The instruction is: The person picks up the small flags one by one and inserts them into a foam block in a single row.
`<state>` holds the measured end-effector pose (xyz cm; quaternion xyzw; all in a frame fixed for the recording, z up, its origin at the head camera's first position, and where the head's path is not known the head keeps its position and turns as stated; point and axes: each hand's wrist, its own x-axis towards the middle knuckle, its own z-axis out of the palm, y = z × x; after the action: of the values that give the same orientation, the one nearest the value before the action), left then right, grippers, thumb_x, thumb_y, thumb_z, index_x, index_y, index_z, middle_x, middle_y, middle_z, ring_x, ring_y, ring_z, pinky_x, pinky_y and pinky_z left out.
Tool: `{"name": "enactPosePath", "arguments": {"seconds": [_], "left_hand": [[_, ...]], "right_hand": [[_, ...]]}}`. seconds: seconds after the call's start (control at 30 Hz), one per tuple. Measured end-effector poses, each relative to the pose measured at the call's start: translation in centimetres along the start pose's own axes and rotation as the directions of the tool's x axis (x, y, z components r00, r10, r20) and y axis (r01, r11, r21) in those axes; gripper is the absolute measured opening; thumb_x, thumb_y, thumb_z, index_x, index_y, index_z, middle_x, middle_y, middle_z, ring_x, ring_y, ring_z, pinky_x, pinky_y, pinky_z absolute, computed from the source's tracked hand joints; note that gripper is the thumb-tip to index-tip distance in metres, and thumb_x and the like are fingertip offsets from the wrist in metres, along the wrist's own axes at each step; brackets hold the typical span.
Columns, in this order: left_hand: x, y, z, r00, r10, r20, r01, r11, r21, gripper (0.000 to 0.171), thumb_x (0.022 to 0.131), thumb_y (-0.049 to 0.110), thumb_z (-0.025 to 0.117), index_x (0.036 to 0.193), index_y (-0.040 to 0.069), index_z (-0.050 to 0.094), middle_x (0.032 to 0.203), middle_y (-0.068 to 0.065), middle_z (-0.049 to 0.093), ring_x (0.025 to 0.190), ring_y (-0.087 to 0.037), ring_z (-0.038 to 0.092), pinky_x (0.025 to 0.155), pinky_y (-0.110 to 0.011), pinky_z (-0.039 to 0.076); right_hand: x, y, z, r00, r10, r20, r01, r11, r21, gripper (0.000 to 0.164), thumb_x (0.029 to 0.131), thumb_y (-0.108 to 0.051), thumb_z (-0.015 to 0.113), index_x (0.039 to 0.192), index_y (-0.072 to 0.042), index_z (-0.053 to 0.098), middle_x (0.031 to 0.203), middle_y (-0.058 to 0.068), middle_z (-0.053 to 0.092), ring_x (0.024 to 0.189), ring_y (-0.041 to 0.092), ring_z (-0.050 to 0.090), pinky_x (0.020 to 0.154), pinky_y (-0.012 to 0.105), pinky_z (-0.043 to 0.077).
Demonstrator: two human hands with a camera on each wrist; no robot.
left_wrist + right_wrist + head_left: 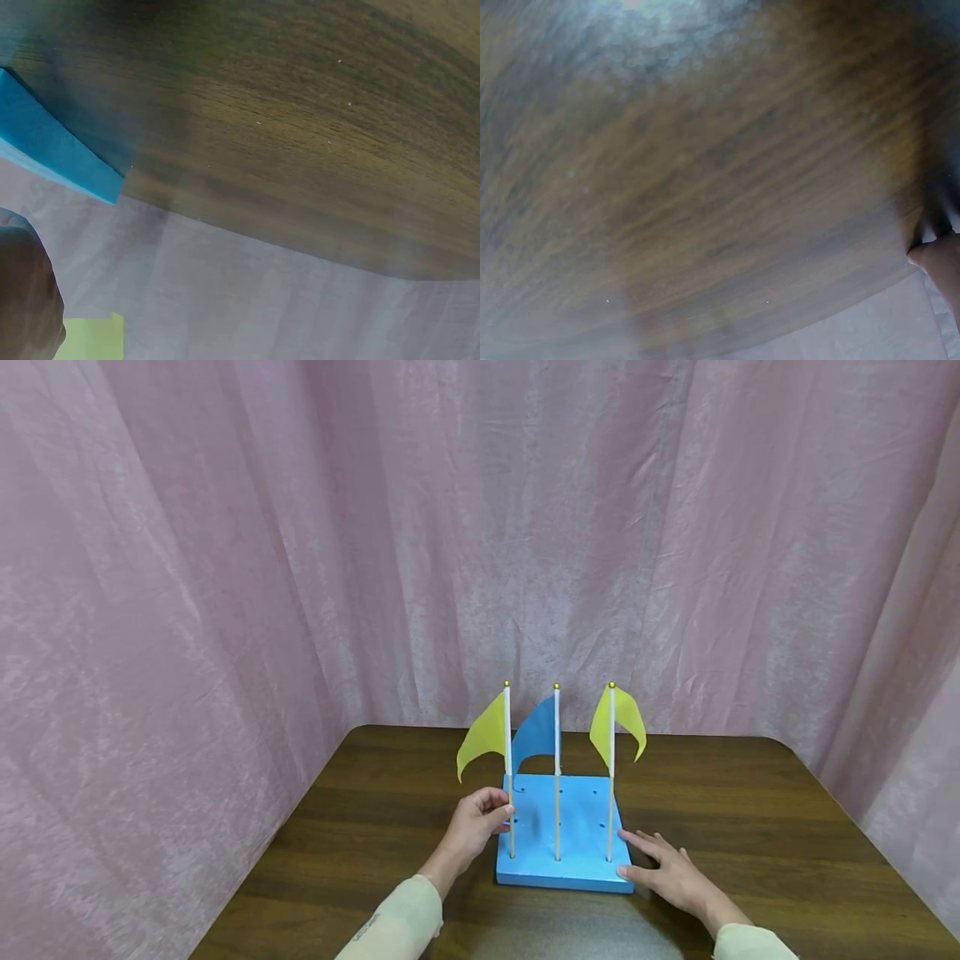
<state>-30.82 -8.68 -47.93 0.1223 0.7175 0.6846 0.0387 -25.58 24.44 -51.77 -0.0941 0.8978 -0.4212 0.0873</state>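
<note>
A light blue board (pixel 581 827) with small holes lies on the table, and three small flags stand upright along its near side. My left hand (pixel 474 820) pinches the wooden stick of the left yellow flag (pixel 483 735) between thumb and fingers. In the middle stands a blue flag (pixel 537 732). To the right is another yellow flag (pixel 630 718), its cloth spread to both sides of the pole. My right hand (pixel 667 870) rests with spread fingers at the board's right edge. The left wrist view catches a corner of the board (pixel 60 142) and part of my left hand (pixel 26 292).
The brown wooden table (pixel 360 827) has rounded far corners. Pink velvet curtains (pixel 480 543) hang behind it and along both sides. Several holes show in the board's top behind the flags.
</note>
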Motion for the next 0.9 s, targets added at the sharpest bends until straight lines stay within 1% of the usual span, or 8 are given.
{"name": "enactPosePath", "arguments": {"seconds": [0.23, 0.33, 0.4, 0.57, 0.63, 0.77, 0.9], "left_hand": [[0.1, -0.1, -0.1, 1.0, 0.009, -0.002, -0.009, 1.0, 0.024, 0.011, 0.097, 0.006, 0.064, 0.104, -0.002, 0.065, 0.092, -0.008, 0.064, 0.085, -0.021, 0.064, 0.08, -0.039, 0.058], [0.2, -0.2, 0.0, 1.0, 0.016, 0.0, -0.016, 1.0, 0.024, 0.011, 0.096, 0.005, 0.064, 0.104, -0.003, 0.065, 0.091, -0.007, 0.064, 0.083, -0.019, 0.064, 0.079, -0.037, 0.058], [0.2, -0.1, 0.1, 1.0, 0.012, 0.002, -0.012, 1.0, 0.025, 0.012, 0.096, 0.004, 0.064, 0.104, -0.004, 0.065, 0.091, -0.007, 0.063, 0.083, -0.019, 0.063, 0.08, -0.038, 0.058], [0.1, -0.4, 0.0, 1.0, -0.002, 0.004, 0.002, 0.999, 0.049, 0.021, 0.095, 0.006, 0.066, 0.109, -0.009, 0.063, 0.091, -0.006, 0.063, 0.083, -0.018, 0.062, 0.08, -0.038, 0.057], [0.1, -0.6, -0.2, 1.0, -0.002, 0.005, 0.001, 0.998, 0.056, 0.024, 0.095, 0.008, 0.067, 0.111, -0.01, 0.063, 0.092, -0.006, 0.064, 0.083, -0.018, 0.062, 0.08, -0.036, 0.057], [0.0, -0.7, -0.3, 1.0, -0.009, 0.001, 0.009, 0.998, 0.061, 0.025, 0.094, 0.011, 0.069, 0.111, -0.006, 0.065, 0.094, -0.007, 0.065, 0.085, -0.018, 0.062, 0.08, -0.034, 0.056], [0.0, -1.0, -0.5, 1.0, -0.016, -0.017, 0.017, 0.997, 0.071, 0.023, 0.094, 0.016, 0.069, 0.109, -0.002, 0.067, 0.096, -0.007, 0.066, 0.086, -0.019, 0.063, 0.083, -0.038, 0.057]], "right_hand": [[0.1, 0.0, 0.0, 1.0, -0.002, -0.003, 0.002, 1.0, -0.002, 0.066, 0.093, -0.04, 0.068, 0.148, -0.01, 0.047, 0.152, 0.034, 0.03, 0.142, 0.057, 0.006, 0.103, 0.077, -0.007], [0.1, 0.1, -0.1, 1.0, 0.001, -0.006, -0.001, 1.0, -0.007, 0.067, 0.093, -0.04, 0.068, 0.148, -0.01, 0.047, 0.152, 0.034, 0.03, 0.142, 0.057, 0.006, 0.103, 0.077, -0.007], [0.1, 0.1, 0.0, 1.0, 0.005, -0.007, -0.005, 1.0, -0.006, 0.067, 0.093, -0.04, 0.068, 0.148, -0.01, 0.047, 0.152, 0.034, 0.03, 0.142, 0.058, 0.006, 0.103, 0.077, -0.007], [0.0, 0.2, 0.0, 1.0, 0.014, -0.004, -0.014, 1.0, -0.006, 0.068, 0.093, -0.041, 0.068, 0.149, -0.009, 0.046, 0.152, 0.034, 0.03, 0.142, 0.058, 0.005, 0.103, 0.077, -0.007], [0.0, 0.1, -0.1, 1.0, 0.014, -0.003, -0.014, 1.0, -0.009, 0.068, 0.093, -0.041, 0.067, 0.149, -0.009, 0.045, 0.152, 0.035, 0.029, 0.142, 0.058, 0.005, 0.103, 0.077, -0.006], [0.0, 0.1, -0.1, 1.0, 0.016, -0.011, -0.016, 1.0, -0.017, 0.069, 0.093, -0.042, 0.068, 0.148, -0.009, 0.046, 0.152, 0.034, 0.03, 0.142, 0.058, 0.006, 0.103, 0.077, -0.006], [0.0, 0.0, 0.1, 0.999, 0.022, -0.026, -0.023, 0.999, -0.042, 0.071, 0.092, -0.043, 0.067, 0.149, -0.008, 0.044, 0.152, 0.033, 0.032, 0.141, 0.058, 0.008, 0.104, 0.077, -0.005]]}}
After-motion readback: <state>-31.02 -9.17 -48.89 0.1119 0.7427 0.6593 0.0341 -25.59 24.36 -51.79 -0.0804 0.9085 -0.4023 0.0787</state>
